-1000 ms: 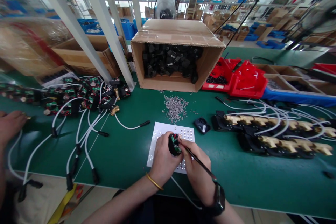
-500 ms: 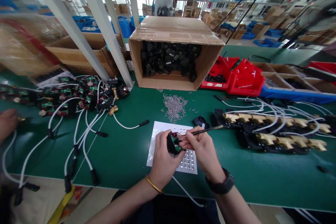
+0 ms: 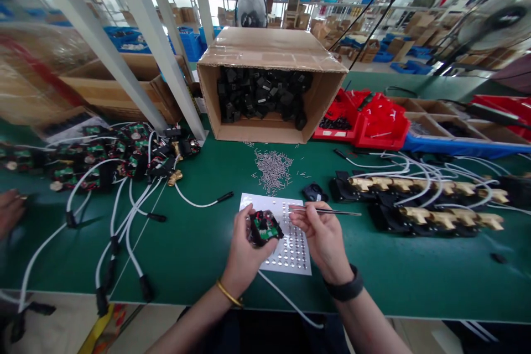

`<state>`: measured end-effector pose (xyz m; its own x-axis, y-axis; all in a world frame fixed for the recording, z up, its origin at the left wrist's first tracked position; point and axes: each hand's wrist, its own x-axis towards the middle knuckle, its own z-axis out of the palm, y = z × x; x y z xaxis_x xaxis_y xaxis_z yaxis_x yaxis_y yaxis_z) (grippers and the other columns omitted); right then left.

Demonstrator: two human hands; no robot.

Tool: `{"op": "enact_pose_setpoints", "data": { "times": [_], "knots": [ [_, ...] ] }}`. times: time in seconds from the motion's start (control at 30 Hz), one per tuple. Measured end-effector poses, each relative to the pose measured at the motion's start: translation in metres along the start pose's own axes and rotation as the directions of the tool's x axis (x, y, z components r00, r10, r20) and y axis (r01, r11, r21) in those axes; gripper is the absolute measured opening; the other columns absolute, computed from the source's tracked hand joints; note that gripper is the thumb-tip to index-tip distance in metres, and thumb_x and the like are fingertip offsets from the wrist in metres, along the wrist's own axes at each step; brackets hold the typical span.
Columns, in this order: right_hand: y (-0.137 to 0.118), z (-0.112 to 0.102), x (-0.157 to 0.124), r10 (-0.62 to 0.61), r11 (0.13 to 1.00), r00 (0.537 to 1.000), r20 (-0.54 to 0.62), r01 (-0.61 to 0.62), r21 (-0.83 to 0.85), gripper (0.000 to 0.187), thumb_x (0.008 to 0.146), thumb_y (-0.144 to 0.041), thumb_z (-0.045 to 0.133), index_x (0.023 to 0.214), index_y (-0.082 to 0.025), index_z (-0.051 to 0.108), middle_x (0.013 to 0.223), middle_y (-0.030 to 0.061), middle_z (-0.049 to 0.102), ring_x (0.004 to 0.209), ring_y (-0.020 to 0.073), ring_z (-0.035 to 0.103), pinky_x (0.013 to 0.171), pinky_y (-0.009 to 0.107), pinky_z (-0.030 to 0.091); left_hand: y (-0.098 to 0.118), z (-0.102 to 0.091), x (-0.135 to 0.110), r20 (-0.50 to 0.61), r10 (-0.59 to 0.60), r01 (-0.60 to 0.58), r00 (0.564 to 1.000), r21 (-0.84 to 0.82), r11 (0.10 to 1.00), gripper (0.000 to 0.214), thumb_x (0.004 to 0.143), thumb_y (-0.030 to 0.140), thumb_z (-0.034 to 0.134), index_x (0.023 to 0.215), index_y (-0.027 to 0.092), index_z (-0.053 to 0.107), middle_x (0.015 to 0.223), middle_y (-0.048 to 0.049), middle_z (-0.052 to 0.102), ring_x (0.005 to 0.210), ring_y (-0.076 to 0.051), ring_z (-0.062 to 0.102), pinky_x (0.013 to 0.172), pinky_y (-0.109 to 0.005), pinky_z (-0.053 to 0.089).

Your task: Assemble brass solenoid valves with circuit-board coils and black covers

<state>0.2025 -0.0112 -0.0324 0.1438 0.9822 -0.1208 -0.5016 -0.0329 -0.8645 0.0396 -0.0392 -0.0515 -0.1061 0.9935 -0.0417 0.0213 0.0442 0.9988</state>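
Observation:
My left hand grips a black plastic housing with a green circuit board inside, its open side facing up. A white cable trails from below that hand toward the table's front edge. My right hand is closed around a pair of metal tweezers, held nearly level and apart from the housing. Beneath both hands lies a white sheet with rows of small shiny round pieces. A small black plastic part rests just beyond the sheet's right corner.
A pile of screws lies before a cardboard box of black parts. Red bins stand right of it. Brass-fitted units line the right; wired circuit assemblies crowd the left. Another person's hand shows far left.
The tweezers have come away from the housing and moved right with my right hand. My left hand has shifted slightly left and tilted the housing's open side more toward me.

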Motion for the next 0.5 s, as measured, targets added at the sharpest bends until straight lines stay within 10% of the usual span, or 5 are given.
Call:
{"op": "enact_pose_setpoints", "data": {
  "times": [0.1, 0.2, 0.3, 0.5],
  "knots": [
    [0.012, -0.001, -0.003, -0.125, 0.950, 0.988, 0.093, 0.146, -0.276, 0.014, 0.084, -0.031, 0.058, 0.089, -0.020, 0.051, 0.086, 0.0067, 0.070, 0.070, 0.0167, 0.068, 0.065, 0.029, 0.058, 0.014, -0.030, 0.003, -0.056, -0.265, 0.213, 0.963, -0.445, 0.870, 0.047, 0.066, 0.032, 0.072, 0.106, 0.015, 0.054, 0.105, -0.0084, 0.060, 0.090, -0.019, 0.060, 0.079, -0.032, 0.051],
    [0.024, 0.001, -0.002, -0.263, 0.613, 0.898, 0.353, 0.438, -0.657, 0.011, 0.091, -0.026, 0.045, 0.095, -0.018, 0.052, 0.090, 0.0086, 0.068, 0.077, 0.0171, 0.067, 0.069, 0.031, 0.056, 0.036, -0.069, 0.001, -0.154, -0.326, 0.148, 0.933, -0.661, 0.736, 0.037, 0.064, 0.035, 0.075, 0.093, 0.015, 0.062, 0.094, -0.0058, 0.065, 0.080, -0.019, 0.062, 0.070, -0.029, 0.054],
    [0.034, 0.006, 0.001, -0.204, 0.260, 0.761, 0.615, 0.648, -0.716, 0.014, 0.091, -0.020, 0.044, 0.099, -0.018, 0.055, 0.093, 0.0090, 0.066, 0.087, 0.0193, 0.063, 0.076, 0.034, 0.052, 0.050, -0.101, -0.003, -0.186, -0.411, 0.177, 0.892, -0.695, 0.697, 0.020, 0.076, 0.030, 0.063, 0.091, 0.016, 0.064, 0.095, -0.0071, 0.066, 0.080, -0.021, 0.064, 0.071, -0.033, 0.056],
    [0.032, 0.024, -0.004, -0.010, 0.084, 0.709, 0.705, 0.703, -0.706, 0.016, 0.089, -0.016, 0.044, 0.089, -0.017, 0.060, 0.097, 0.0130, 0.065, 0.087, 0.0267, 0.056, 0.069, 0.038, 0.048, 0.055, -0.129, 0.001, -0.037, -0.503, 0.435, 0.863, -0.449, 0.780, 0.019, 0.082, 0.025, 0.056, 0.096, 0.016, 0.063, 0.099, -0.0091, 0.065, 0.075, -0.019, 0.064, 0.067, -0.031, 0.055]
  ]
}}
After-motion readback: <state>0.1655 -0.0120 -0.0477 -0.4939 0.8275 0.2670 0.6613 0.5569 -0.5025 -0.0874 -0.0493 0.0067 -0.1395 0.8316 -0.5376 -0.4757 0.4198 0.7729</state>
